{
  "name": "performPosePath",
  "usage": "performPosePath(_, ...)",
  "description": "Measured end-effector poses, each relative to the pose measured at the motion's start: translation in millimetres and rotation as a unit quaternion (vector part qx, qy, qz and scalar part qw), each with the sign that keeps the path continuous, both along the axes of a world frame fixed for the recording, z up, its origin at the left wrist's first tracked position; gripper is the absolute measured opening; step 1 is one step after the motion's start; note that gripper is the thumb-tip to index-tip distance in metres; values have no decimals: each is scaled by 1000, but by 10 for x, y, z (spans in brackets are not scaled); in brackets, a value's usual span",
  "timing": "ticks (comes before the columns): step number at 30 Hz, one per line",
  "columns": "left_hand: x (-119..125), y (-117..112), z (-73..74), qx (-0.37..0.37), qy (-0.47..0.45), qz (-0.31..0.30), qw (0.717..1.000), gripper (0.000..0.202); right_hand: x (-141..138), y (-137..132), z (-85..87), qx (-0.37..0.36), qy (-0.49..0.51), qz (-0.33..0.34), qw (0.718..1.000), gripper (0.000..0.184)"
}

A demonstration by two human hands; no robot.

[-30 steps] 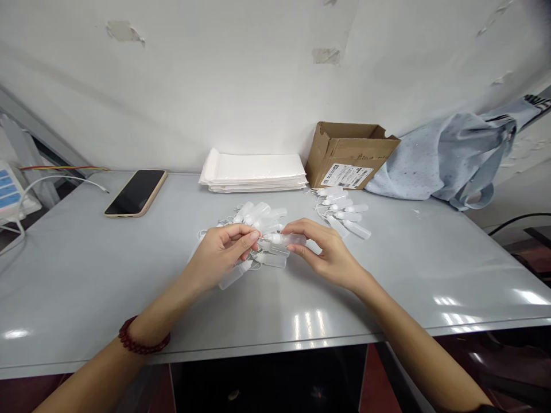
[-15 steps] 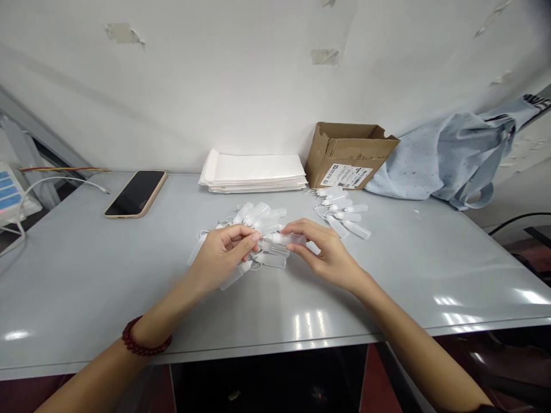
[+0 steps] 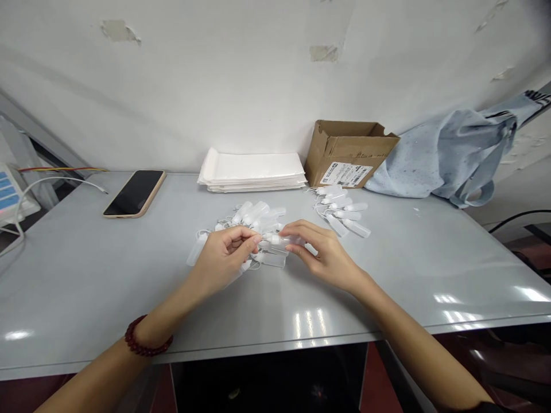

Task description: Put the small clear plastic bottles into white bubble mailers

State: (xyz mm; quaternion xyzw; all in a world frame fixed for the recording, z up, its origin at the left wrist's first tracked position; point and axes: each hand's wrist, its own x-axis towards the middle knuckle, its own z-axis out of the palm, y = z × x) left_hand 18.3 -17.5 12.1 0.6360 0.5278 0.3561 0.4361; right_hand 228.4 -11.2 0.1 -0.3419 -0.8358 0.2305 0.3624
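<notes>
A small clear plastic bottle (image 3: 284,239) with a white cap is held between both my hands above the grey table (image 3: 86,275). My left hand (image 3: 226,259) pinches the cap end with thumb and fingers. The bottle's body sits in the curled fingers of my right hand (image 3: 325,255). Right under and behind my hands lies a loose heap of the same bottles (image 3: 253,221). A second, tidier group of bottles (image 3: 342,213) lies to the right, nearer the box. A dark red bead bracelet circles my left wrist.
At the back of the table sit a stack of white padded envelopes (image 3: 253,170), an open cardboard box (image 3: 348,152) and a pale blue cloth bag (image 3: 456,158). A phone (image 3: 134,193) lies face up at back left, with cables and a device at the far left edge.
Both hands stay on the bottle and have drifted slightly together; the right hand's fingers have shifted left along the bottle. The view has barely moved.
</notes>
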Motion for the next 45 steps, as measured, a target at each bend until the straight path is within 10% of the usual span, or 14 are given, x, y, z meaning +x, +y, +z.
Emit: performPosePath(45,-27,14,10,-7,6,-1,1000,27,-77,-21,-70,16,13,-48,999,15)
